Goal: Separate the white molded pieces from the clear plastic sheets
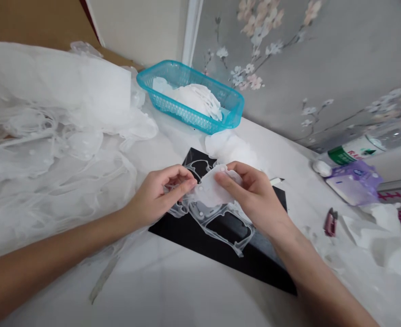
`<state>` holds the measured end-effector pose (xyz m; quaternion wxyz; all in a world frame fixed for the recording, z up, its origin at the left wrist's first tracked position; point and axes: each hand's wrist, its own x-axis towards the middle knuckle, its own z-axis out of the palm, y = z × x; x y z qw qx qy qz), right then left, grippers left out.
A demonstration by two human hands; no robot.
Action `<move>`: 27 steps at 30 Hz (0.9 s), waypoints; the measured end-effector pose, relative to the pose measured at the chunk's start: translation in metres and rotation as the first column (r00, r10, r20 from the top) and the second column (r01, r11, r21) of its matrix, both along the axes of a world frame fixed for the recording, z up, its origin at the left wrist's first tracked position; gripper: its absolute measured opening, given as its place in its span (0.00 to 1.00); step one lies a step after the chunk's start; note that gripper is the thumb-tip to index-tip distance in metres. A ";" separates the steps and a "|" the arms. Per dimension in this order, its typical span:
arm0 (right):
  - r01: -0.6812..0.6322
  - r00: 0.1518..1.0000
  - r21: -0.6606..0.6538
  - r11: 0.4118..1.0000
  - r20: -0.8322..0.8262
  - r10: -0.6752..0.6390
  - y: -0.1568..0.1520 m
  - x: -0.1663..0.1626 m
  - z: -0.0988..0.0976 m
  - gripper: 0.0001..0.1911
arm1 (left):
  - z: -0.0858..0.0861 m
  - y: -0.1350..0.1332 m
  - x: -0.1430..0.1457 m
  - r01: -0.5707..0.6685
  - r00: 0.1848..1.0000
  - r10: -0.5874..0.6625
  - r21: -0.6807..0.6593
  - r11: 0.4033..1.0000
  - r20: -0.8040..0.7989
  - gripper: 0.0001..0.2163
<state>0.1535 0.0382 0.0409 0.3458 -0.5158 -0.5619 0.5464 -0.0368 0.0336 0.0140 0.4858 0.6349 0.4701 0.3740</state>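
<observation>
My left hand [159,193] and my right hand [251,195] meet over a black mat [200,245] in the middle of the white table. Between their fingertips they pinch a thin translucent white plastic piece [210,190], rounded, with small bumps. Below it hangs a clear plastic frame with cut-out openings [221,225], still joined to the piece and resting on the mat. My left thumb and forefinger grip the piece's left edge, my right fingers its right side.
A turquoise basket [232,111] with white pieces stands at the back. A heap of clear plastic sheets [51,136] fills the left. At right lie a purple packet [353,184], a green-labelled bottle [350,152], a small dark clipper [330,221] and white scraps [380,240].
</observation>
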 end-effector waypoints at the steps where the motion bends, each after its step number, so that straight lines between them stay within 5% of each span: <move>1: 0.010 1.000 0.005 1.000 0.007 -0.010 0.000 0.000 0.000 0.12 | 0.000 0.000 0.000 0.000 1.000 0.000 -0.006 1.000 0.005 0.08; 8: 0.072 0.997 0.050 0.996 0.026 -0.073 0.000 0.002 -0.005 0.13 | -0.003 -0.001 0.000 -0.024 0.999 0.024 -0.018 1.000 0.039 0.09; 14: 0.327 0.945 0.183 0.927 -0.082 -0.317 0.013 0.016 0.000 0.10 | -0.008 0.004 -0.004 -0.137 0.984 0.146 -0.090 0.986 0.100 0.10; 27: 0.530 0.838 0.171 0.831 -0.258 -0.481 0.023 0.030 0.009 0.07 | -0.007 0.005 -0.005 -0.029 0.999 0.030 -0.039 0.999 0.031 0.09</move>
